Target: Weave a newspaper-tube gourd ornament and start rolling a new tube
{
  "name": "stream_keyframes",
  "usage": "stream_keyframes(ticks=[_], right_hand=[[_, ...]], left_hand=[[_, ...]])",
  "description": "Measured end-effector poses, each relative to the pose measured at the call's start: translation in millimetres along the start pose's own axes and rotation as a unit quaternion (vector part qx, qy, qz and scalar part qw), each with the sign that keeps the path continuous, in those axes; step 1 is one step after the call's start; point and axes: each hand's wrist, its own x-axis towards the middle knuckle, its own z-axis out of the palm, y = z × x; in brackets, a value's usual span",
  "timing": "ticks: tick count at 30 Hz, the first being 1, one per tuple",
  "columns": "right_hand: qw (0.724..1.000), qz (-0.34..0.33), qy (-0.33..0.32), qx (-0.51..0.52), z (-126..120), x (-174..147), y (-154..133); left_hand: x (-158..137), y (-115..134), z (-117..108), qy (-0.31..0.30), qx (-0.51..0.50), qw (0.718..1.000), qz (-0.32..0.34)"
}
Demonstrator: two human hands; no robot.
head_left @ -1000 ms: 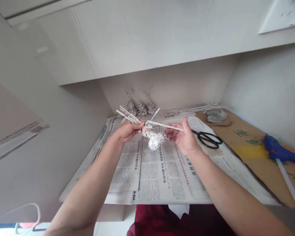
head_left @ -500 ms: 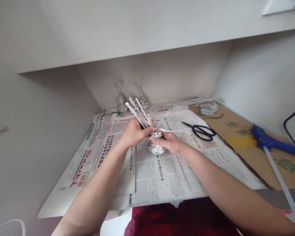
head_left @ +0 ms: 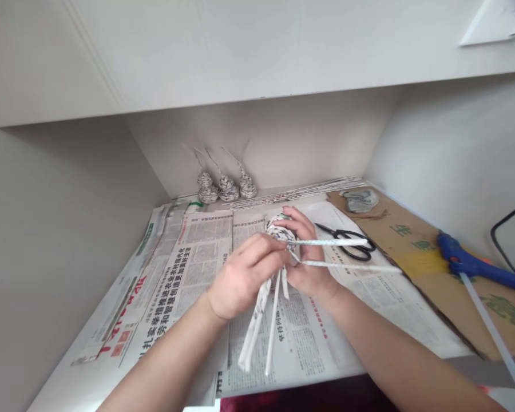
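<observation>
You work a woven piece (head_left: 278, 224) held above the middle of the newspaper-covered worktop (head_left: 459, 369), your left hand (head_left: 240, 274) closed around its base, where the paper strips (head_left: 261, 306) emerge, and your right hand (head_left: 311, 280) grasping its far and right sides. Several strips hang toward the front edge; two others run toward the right edge, one crossing over the black scissors (head_left: 354, 245), which lie just beside your right hand. Three woven gourds (head_left: 206, 189) stand in a row near the back left corner, thin paper rods (head_left: 300, 193) beside them along the back edge. At the right edge, cardboard (head_left: 405, 226) bears a gray wad (head_left: 359, 200) and a blue glue gun (head_left: 459, 257). Newspaper (head_left: 171, 274) spreads to the left edge.
</observation>
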Motion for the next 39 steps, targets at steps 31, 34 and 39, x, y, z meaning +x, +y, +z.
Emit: stream_keyframes(ticks=[31,34,39], right_hand=[[0.812,0.405,-0.111,0.406,14.0,-7.3,10.8],[0.814,0.426,-0.107,0.382,13.0,-7.9,14.5],[0.815,0.436,-0.123,0.363,11.6,-9.0,21.3]], left_hand=[[-1.1,-28.6,11.0,0.029,-0.307,0.876,-0.371],[-0.3,-32.8,4.1,-0.011,-0.354,0.862,-0.363],[-0.8,-38.9,-7.4,-0.081,-0.388,0.853,-0.340]])
